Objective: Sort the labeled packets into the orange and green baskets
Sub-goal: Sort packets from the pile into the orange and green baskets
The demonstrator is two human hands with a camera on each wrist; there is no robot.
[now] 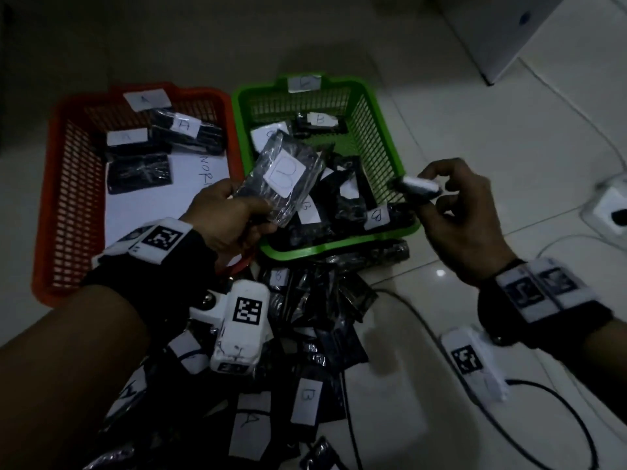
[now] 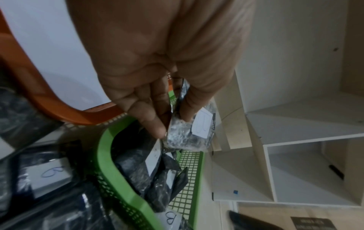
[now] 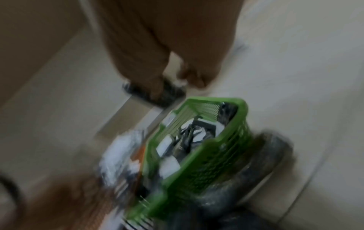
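Note:
My left hand (image 1: 230, 212) grips a black packet labelled B (image 1: 281, 176) and holds it over the near left part of the green basket (image 1: 380, 113); the left wrist view shows thumb and fingers pinching that packet (image 2: 189, 133). My right hand (image 1: 454, 205) pinches a second dark packet with a white label (image 1: 419, 188) edge-on above the green basket's right rim; its letter is hidden. In the blurred right wrist view that packet (image 3: 167, 93) hangs above the green basket (image 3: 206, 155). The orange basket (image 1: 57, 184) at the left holds packets marked A.
A heap of unsorted black packets (image 1: 305, 351) lies on the white tiled floor in front of the baskets. Black cables (image 1: 424, 320) run across the floor at right. A white socket block (image 1: 610, 208) sits far right, white furniture (image 1: 502, 32) behind.

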